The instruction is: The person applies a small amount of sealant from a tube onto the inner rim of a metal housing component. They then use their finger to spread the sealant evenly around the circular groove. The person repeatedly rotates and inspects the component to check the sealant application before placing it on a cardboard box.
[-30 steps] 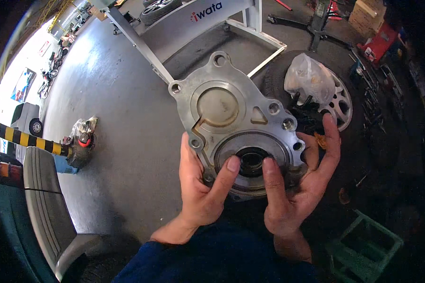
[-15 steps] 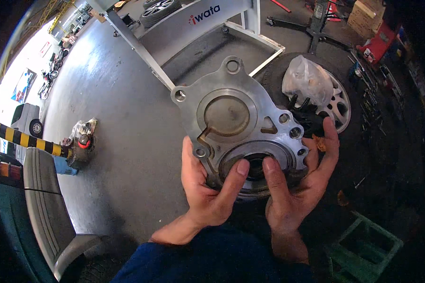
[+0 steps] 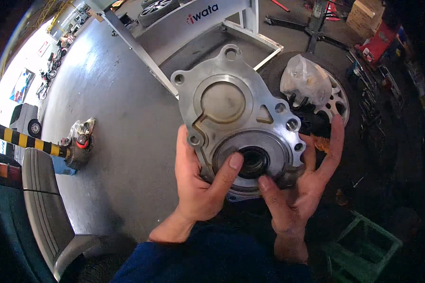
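Two hands (image 3: 198,194) (image 3: 298,203) hold a silvery, lobed, round-recessed metal plate (image 3: 244,123).

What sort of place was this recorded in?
Most likely a vehicle repair workshop: a tyred alloy wheel lies at the right, what look like hand tools are spread beyond it, and a machined metal cover with bolt holes is held up in front.

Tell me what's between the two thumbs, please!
A black ring set in the metal plate lies between the left thumb and the right thumb; the head view shows it.
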### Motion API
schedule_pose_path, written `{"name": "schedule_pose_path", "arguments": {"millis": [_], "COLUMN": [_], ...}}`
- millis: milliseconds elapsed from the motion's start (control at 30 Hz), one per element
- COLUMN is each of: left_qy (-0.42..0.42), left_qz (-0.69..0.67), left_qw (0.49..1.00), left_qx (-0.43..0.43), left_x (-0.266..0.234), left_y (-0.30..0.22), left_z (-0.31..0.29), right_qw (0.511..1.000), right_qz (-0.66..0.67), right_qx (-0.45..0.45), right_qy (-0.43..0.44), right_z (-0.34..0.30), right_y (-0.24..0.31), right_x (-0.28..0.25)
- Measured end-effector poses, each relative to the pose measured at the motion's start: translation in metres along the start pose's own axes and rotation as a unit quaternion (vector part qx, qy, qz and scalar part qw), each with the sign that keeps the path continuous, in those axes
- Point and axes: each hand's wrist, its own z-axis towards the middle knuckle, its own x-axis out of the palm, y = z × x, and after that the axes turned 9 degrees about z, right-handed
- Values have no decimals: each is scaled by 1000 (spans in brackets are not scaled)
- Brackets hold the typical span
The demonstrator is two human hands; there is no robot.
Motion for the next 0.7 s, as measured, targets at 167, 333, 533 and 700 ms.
{"name": "schedule_pose_path", "arguments": {"millis": [167, 333, 533, 700], "left_qy": [55, 72, 66, 74], "left_qz": [-21, 13, -9, 32], "left_qw": [998, 997, 997, 997], "left_qx": [-8, -1, -26, -6], "left_x": [-10, -12, -12, -12], "left_y": [4, 1, 4, 7], "left_z": [0, 1, -3, -2], "right_qw": [1000, 997, 998, 996], "right_qz": [-19, -64, -51, -77], "right_qx": [6, -31, -26, -44], "right_qy": [13, 20, 12, 9], "right_z": [0, 3, 1, 2], "right_y": [-4, -2, -4, -4], "right_x": [-4, -4, -3, -3]}}
